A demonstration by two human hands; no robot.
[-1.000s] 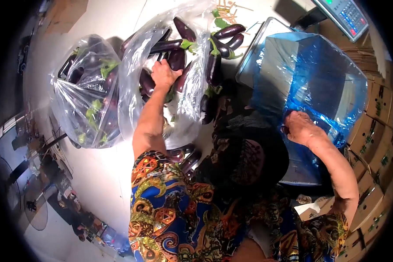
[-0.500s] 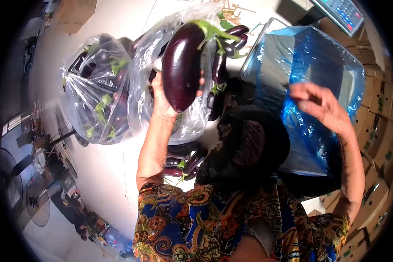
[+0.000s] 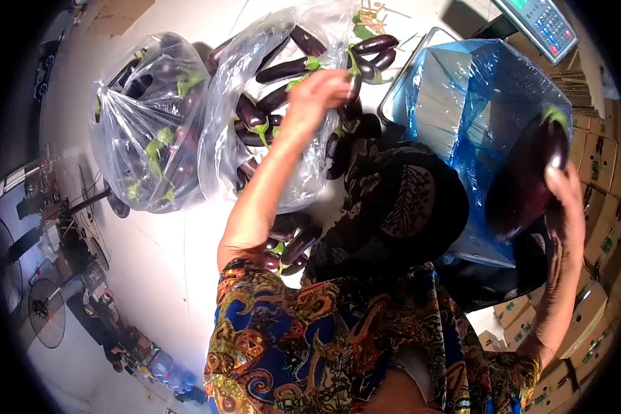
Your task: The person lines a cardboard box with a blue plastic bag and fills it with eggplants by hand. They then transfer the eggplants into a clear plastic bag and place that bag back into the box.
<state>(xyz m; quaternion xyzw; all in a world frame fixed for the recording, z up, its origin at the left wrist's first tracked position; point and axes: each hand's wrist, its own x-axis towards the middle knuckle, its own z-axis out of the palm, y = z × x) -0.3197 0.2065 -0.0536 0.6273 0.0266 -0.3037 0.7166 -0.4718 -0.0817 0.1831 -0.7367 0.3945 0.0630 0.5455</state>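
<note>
A large dark purple eggplant (image 3: 529, 176) with a green stem is gripped in my right hand (image 3: 566, 190), over the right side of the blue plastic bag (image 3: 448, 90). My left hand (image 3: 317, 96) reaches over the open clear plastic bag (image 3: 221, 152), its blurred fingertips right by a slender eggplant (image 3: 355, 86). Inside and around that bag lie several more eggplants (image 3: 283, 70) with green stems. More eggplants (image 3: 300, 245) are on the table under my left forearm.
Left of the open bag stands a gathered clear bag (image 3: 148, 138) full of eggplants. A digital scale display (image 3: 541, 31) is at the top right. Cardboard boxes (image 3: 604, 165) are stacked along the right, and a fan (image 3: 46, 314) stands at the lower left. A black patterned cap (image 3: 414, 200) blocks the middle.
The large eggplant has passed from my left hand to my right and moved right, over the blue bag. My left hand has shifted up and right across the clear bag.
</note>
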